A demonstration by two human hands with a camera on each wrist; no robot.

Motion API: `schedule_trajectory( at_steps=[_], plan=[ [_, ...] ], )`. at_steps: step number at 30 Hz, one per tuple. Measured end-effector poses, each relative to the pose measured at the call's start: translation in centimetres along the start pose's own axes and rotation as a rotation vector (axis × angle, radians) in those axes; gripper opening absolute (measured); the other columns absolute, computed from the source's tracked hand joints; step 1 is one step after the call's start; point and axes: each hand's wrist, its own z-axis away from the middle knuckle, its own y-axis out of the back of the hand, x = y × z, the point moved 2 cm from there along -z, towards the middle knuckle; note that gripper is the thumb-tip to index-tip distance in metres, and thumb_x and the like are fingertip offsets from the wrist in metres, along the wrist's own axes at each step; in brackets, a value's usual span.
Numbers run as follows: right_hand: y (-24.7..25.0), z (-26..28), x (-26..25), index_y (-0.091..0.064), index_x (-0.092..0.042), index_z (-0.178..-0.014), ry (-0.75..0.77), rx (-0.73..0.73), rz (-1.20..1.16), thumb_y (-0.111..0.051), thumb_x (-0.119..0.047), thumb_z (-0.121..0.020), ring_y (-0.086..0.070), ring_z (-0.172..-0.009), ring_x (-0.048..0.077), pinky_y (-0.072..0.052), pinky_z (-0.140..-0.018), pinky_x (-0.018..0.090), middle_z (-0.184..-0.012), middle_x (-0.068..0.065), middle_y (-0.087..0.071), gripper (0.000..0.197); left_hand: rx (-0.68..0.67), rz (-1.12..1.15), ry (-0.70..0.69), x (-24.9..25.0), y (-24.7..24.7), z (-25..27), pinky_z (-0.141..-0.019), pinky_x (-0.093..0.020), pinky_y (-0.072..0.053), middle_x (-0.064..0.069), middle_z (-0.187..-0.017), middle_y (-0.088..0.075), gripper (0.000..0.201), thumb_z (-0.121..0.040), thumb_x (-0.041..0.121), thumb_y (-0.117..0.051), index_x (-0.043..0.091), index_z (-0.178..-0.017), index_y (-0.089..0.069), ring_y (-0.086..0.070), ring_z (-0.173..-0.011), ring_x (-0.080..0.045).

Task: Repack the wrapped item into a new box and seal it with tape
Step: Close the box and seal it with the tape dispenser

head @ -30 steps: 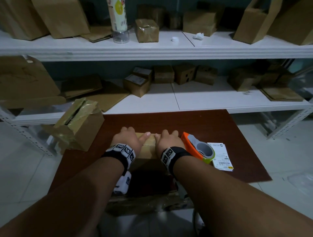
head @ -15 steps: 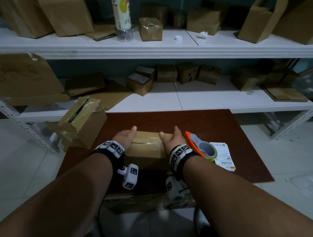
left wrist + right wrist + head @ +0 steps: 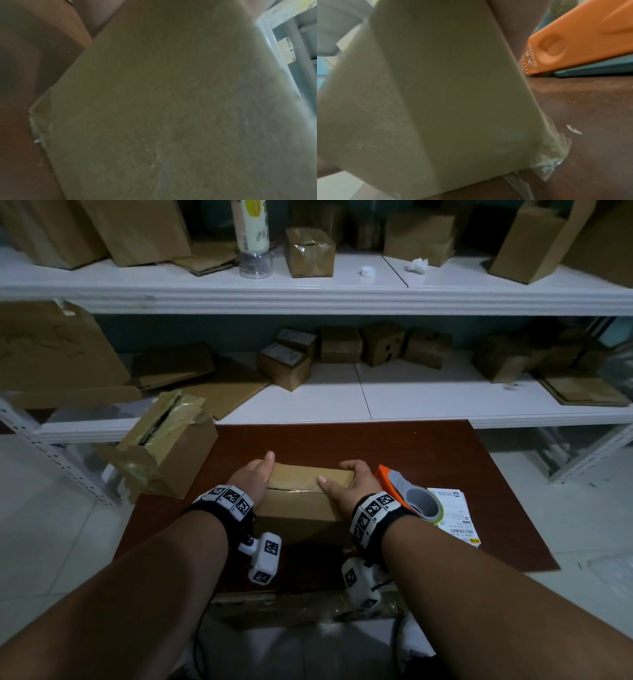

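At the centre of the head view, the box is held on the dark desk, its ends gripped by the left hand and right hand. The orange tape dispenser is seen just right of it.

A dim room with a pale tiled floor. A dark reddish-brown table stands near, against white two-tier shelving loaded with cardboard boxes before a teal wall.
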Motion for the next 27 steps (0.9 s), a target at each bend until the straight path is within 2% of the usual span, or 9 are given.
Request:
schedule_trajectory(
  at_steps=[2, 6, 8, 12, 16, 20, 22, 25, 27],
  plan=[
    [-0.1, -0.2, 0.2, -0.048, -0.038, -0.116, 0.027, 0.001, -0.009, -0.069, -0.057, -0.082, -0.063, -0.097, 0.023, -0.053, -0.066, 0.029, -0.118, 0.003, -0.062, 0.045, 0.001, -0.001, 0.000, 0.0, 0.0, 0.1, -0.104, -0.034, -0.031, -0.011, -0.150, -0.046, 0.063, -0.103, 0.058, -0.023, 0.018, -0.147, -0.045, -0.043, -0.136, -0.030],
    [-0.3, -0.4, 0.3, -0.054, -0.034, -0.107, 0.042, 0.042, -0.045, -0.060, -0.049, -0.091, -0.063, -0.085, 0.020, -0.058, -0.075, 0.039, -0.102, -0.001, -0.064, 0.023, 0.022, 0.018, -0.002, 0.1, 0.0, 0.4, -0.105, -0.035, -0.031, -0.011, -0.150, -0.047, 0.062, -0.104, 0.058, -0.025, 0.018, -0.146, -0.046, -0.044, -0.135, -0.031],
    [-0.2, -0.4, 0.3, -0.056, -0.034, -0.102, 0.047, 0.066, -0.054, -0.054, -0.045, -0.096, -0.060, -0.081, 0.018, -0.054, -0.068, 0.034, -0.097, -0.003, -0.063, 0.013, 0.020, 0.019, -0.004, 0.1, 0.0, 0.5, -0.106, -0.035, -0.031, -0.011, -0.151, -0.046, 0.062, -0.104, 0.057, -0.025, 0.018, -0.147, -0.046, -0.043, -0.136, -0.031],
    [-0.1, -0.5, 0.5, -0.059, -0.034, -0.102, 0.050, 0.078, -0.065, -0.045, -0.041, -0.101, -0.057, -0.073, 0.014, -0.041, -0.055, 0.023, -0.091, -0.003, -0.063, 0.016, -0.001, 0.010, -0.016, -0.2, -0.1, 0.5, -0.103, -0.037, -0.032, -0.009, -0.150, -0.046, 0.063, -0.101, 0.060, -0.033, 0.018, -0.146, -0.045, -0.044, -0.134, -0.031],
    [-0.2, -0.3, 0.4, -0.060, -0.030, -0.106, 0.053, 0.089, -0.088, -0.043, -0.040, -0.102, -0.056, -0.072, 0.013, -0.043, -0.059, 0.024, -0.089, -0.004, -0.063, 0.020, -0.097, -0.115, 0.013, -0.4, -0.1, -0.1, -0.102, -0.041, -0.037, -0.009, -0.154, -0.041, 0.093, -0.081, 0.068, -0.065, 0.018, -0.152, -0.032, -0.043, -0.136, -0.032],
    [-0.2, -0.3, 0.3, -0.059, -0.031, -0.106, 0.044, 0.104, -0.068, -0.044, -0.041, -0.102, -0.056, -0.071, 0.015, -0.048, -0.065, 0.029, -0.090, -0.001, -0.064, 0.019, -0.141, -0.151, -0.021, -0.5, 0.0, -0.7, -0.080, -0.036, -0.040, -0.002, -0.120, -0.056, 0.096, -0.062, 0.065, -0.082, 0.018, -0.136, -0.044, -0.053, -0.103, -0.023],
    [-0.2, -0.2, 0.3, -0.057, -0.032, -0.107, 0.037, 0.100, -0.069, -0.052, -0.046, -0.097, -0.058, -0.074, 0.015, -0.052, -0.068, 0.031, -0.095, -0.001, -0.064, 0.018, -0.134, -0.095, -0.047, -0.6, 0.0, -0.8, -0.080, -0.035, -0.040, 0.002, -0.113, -0.055, 0.093, -0.061, 0.058, -0.087, 0.019, -0.134, -0.045, -0.052, -0.100, -0.020],
    [-0.3, -0.1, 0.6, -0.050, -0.037, -0.118, 0.052, 0.019, -0.081, -0.080, -0.055, -0.071, -0.060, -0.093, 0.018, -0.056, -0.073, 0.032, -0.113, -0.004, -0.058, 0.059, -0.135, -0.048, -0.070, -0.6, -0.1, -0.6, -0.082, -0.034, -0.040, 0.001, -0.118, -0.055, 0.092, -0.061, 0.053, -0.089, 0.020, -0.135, -0.044, -0.052, -0.104, -0.020],
    [-0.2, 0.0, 0.5, -0.041, -0.037, -0.134, 0.075, -0.016, -0.042, -0.089, -0.052, -0.060, -0.055, -0.106, 0.019, -0.053, -0.074, 0.028, -0.131, -0.002, -0.052, 0.089, -0.124, -0.049, -0.055, -0.7, -0.1, -0.5, -0.082, -0.034, -0.040, 0.002, -0.118, -0.053, 0.090, -0.063, 0.059, -0.086, 0.023, -0.134, -0.044, -0.051, -0.105, -0.021]
  ],
)
